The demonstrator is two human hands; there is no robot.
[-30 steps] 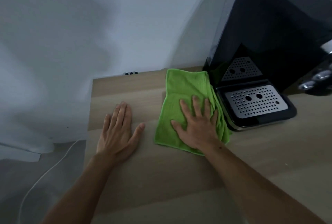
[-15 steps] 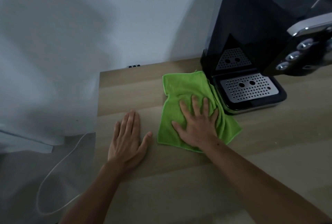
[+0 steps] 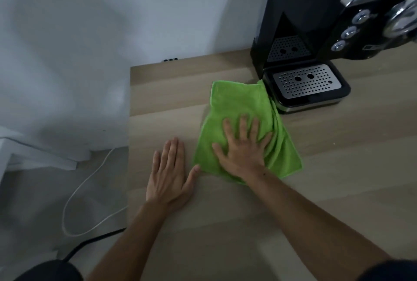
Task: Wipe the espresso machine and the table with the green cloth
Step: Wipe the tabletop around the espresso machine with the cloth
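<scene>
The green cloth (image 3: pixel 237 109) lies folded on the wooden table (image 3: pixel 171 95), its far right corner touching the base of the black espresso machine (image 3: pixel 300 17). My right hand (image 3: pixel 242 150) presses flat on the cloth with fingers spread. My left hand (image 3: pixel 169 172) rests flat on the bare wood just left of the cloth, its thumb tip near the cloth's edge. The machine's metal drip tray (image 3: pixel 306 83) sits right of the cloth.
The table's left edge drops to the floor, where a white cable (image 3: pixel 76 195) and a black cable (image 3: pixel 90 242) lie. A white wall stands behind. A small black item (image 3: pixel 170 60) sits at the table's back edge.
My right hand has slid the cloth toward me along the machine's left side. The view has shifted, so the machine sits farther right and higher. My left hand stays flat on the table.
</scene>
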